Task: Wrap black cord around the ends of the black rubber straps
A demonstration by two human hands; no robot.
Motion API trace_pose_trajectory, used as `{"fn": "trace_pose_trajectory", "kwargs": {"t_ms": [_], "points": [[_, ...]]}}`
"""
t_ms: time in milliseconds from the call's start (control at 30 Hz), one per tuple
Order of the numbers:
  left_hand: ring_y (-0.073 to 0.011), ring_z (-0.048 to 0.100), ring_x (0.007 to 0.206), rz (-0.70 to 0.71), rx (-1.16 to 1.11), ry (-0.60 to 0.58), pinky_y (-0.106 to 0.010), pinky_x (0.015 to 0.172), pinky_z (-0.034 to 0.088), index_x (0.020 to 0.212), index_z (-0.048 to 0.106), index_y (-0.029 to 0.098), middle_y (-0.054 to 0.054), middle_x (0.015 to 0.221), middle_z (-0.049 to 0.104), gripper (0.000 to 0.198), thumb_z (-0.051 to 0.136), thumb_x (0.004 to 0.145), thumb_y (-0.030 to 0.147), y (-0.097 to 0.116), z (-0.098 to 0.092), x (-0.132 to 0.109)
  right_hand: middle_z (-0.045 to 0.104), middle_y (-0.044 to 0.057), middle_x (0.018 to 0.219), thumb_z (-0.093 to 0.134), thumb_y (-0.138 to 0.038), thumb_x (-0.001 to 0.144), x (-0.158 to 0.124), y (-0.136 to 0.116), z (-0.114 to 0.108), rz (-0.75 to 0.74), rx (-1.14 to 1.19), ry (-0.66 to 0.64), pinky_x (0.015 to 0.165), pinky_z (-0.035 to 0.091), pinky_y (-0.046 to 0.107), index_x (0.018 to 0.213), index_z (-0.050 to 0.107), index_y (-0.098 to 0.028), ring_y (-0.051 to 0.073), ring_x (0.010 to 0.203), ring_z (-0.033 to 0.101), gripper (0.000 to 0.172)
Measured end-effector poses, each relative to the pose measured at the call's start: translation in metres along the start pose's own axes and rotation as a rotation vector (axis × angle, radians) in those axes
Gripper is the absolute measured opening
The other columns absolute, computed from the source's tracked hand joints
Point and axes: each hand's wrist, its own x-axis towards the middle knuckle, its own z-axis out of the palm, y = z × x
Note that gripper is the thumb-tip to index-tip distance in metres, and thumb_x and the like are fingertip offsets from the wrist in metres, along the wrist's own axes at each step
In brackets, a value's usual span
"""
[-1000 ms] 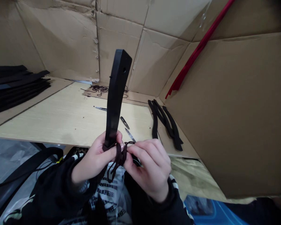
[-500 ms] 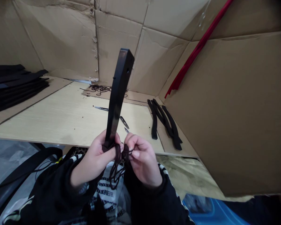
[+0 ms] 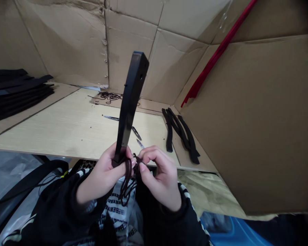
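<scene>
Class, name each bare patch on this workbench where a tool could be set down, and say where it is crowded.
Widest: the pale wooden board between the stacked black strips and the thread snips. Narrower: between those snips and the loose black strips. Crowded: around the left hand and right hand, among dark cord.

Left hand [image 3: 104,176] closed around a black strip [image 3: 128,109] wound with dark brown cord [image 3: 127,181], right fingers [image 3: 154,158] pinching the cord's loose strand

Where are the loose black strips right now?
In the head view, the black strips lie at the right end of the wooden board, beside the cardboard wall, right of the upright black bar in the left hand.
</scene>
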Motion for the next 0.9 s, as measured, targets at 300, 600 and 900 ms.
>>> {"fn": "trace_pose_trajectory", "kwargs": {"t_ms": [300, 600, 900], "points": [[-0.0101, 0.051, 0.063, 0.046, 0.188, 0.002, -0.02, 0.059, 0.045, 0.078, 0.055, 0.02, 0.003, 0.072, 0.052, 0.012, 0.066, 0.078, 0.025, -0.006, -0.002, 0.002, 0.053, -0.001, 0.067, 0.049, -0.005, 0.073, 0.001, -0.008, 0.002, 0.134, -0.16, -0.004, 0.057, 0.042, 0.023, 0.077, 0.055, -0.017, 0.01, 0.061, 0.048, 0.013], [-0.0082, 0.047, 0.063, 0.078, 0.267, 0.051, -0.016, 0.058, 0.042, 0.076, 0.053, 0.021, 0.005, 0.069, 0.049, 0.012, 0.065, 0.078, 0.021, -0.009, 0.002, 0.004, 0.059, 0.002, 0.067, 0.051, -0.006, 0.077, 0.0, -0.004, 0.005, 0.031, -0.483, 0.106, 0.062, 0.04, 0.027, 0.072, 0.056, -0.015, 0.014, 0.067, 0.052, 0.012], [-0.0044, 0.049, 0.062, 0.12, 0.179, 0.048, -0.011, 0.056, 0.042, 0.074, 0.053, 0.021, 0.006, 0.07, 0.05, 0.013, 0.064, 0.079, 0.018, -0.01, 0.002, 0.005, 0.068, 0.003, 0.087, 0.041, -0.007, 0.082, -0.001, 0.013, 0.015, 0.187, -0.196, 0.035, 0.072, 0.05, 0.024, 0.106, 0.058, -0.016, 0.014, 0.077, 0.065, 0.031]]}}
